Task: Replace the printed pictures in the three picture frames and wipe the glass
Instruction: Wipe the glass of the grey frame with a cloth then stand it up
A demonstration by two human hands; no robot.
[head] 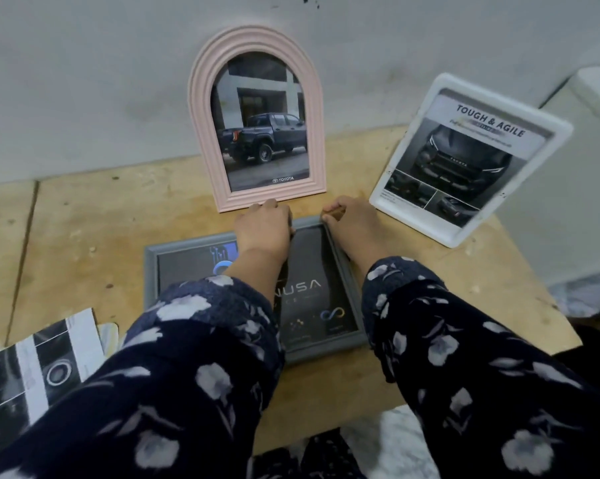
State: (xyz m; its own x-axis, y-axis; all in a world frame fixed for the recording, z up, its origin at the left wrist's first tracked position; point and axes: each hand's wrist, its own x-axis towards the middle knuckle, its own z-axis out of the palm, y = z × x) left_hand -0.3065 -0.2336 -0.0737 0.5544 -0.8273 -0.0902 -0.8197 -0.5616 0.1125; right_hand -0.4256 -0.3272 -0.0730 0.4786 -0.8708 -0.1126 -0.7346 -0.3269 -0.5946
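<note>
Head view: both hands [297, 224] apparently grip grey frame [326, 354] far edge

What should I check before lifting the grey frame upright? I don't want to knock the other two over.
1. Both hands on the grey frame: ok. The left hand and right hand grip its far edge.
2. Pink arched frame stable: ok, it stands upright against the wall, though close to the left hand.
3. White frame stable: cannot tell; it stands tilted, and its support is hidden.
4. Picture seated in the grey frame: ok, a dark print shows behind the front.
5. Glass wiped: cannot tell.
6. Loose prints out of the way: ok, they lie at the table's near left.
</note>
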